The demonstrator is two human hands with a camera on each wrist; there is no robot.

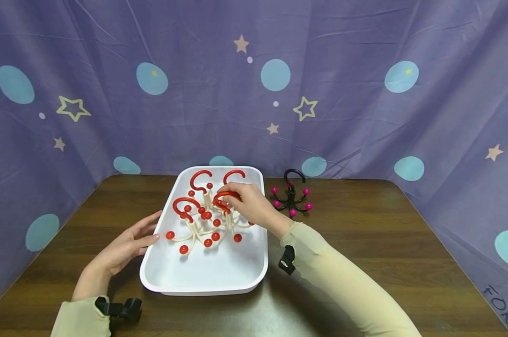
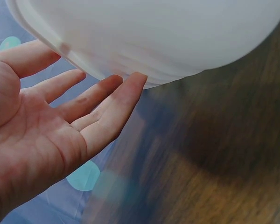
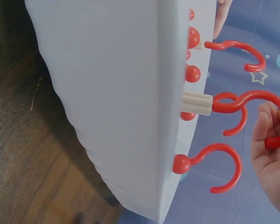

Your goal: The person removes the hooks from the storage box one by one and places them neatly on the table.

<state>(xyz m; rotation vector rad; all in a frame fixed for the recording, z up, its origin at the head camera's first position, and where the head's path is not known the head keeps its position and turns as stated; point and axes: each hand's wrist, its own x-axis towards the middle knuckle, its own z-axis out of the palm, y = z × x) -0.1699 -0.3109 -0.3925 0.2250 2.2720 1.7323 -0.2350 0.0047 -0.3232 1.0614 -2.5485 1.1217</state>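
Note:
A white tray point(image 1: 207, 274) holds several cream hook hangers with red top hooks and red ball tips. My right hand point(image 1: 254, 204) pinches the red hook of one cream hanger point(image 1: 228, 220) near the tray's right side. In the right wrist view, that hook's curved end point(image 3: 276, 141) lies between thumb and fingers. The other cream hangers point(image 1: 192, 229) stand close around it, their arms overlapping. My left hand point(image 1: 121, 248) rests at the tray's left side with fingers extended. Seen from the left wrist, its fingertips point(image 2: 137, 79) meet the tray's outer wall point(image 2: 144, 42).
A black hook hanger point(image 1: 291, 201) with pink ball tips stands on the brown wooden table point(image 1: 363, 243), right of the tray. Behind the table hangs a purple curtain point(image 1: 203, 117) with stars and blue dots.

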